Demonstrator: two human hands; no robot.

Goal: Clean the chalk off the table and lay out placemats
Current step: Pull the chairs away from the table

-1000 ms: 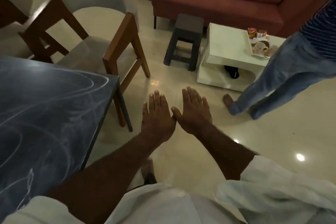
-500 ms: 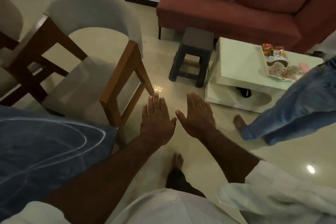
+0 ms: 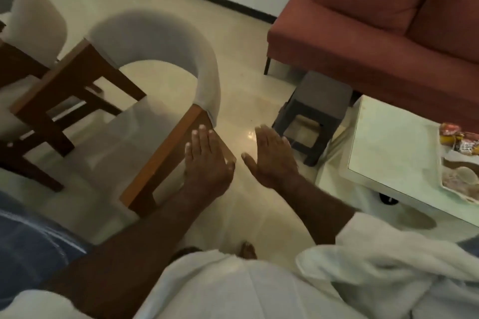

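My left hand [image 3: 206, 163] and right hand [image 3: 274, 160] hover flat, fingers spread and empty, just right of the wooden chair [image 3: 145, 122], probably between steps, the chalk-smeared desk [image 3: 31, 246] at its lower left.

Both hands are held out flat, palms down, fingers straight and empty over the pale floor [image 3: 233, 90]. The left hand [image 3: 206, 163] overlaps the wooden arm of the grey-backed chair [image 3: 155, 41]; the right hand [image 3: 272, 156] is just beside it, thumbs apart. Beyond the right hand stands a dark stool [image 3: 315, 101], with a red sofa [image 3: 375, 33] behind the stool. A chalk-smeared dark counter [image 3: 31, 248] corner sits near the chair's front leg. A white low table [image 3: 388, 147] carries a tray of snacks [image 3: 458, 163].
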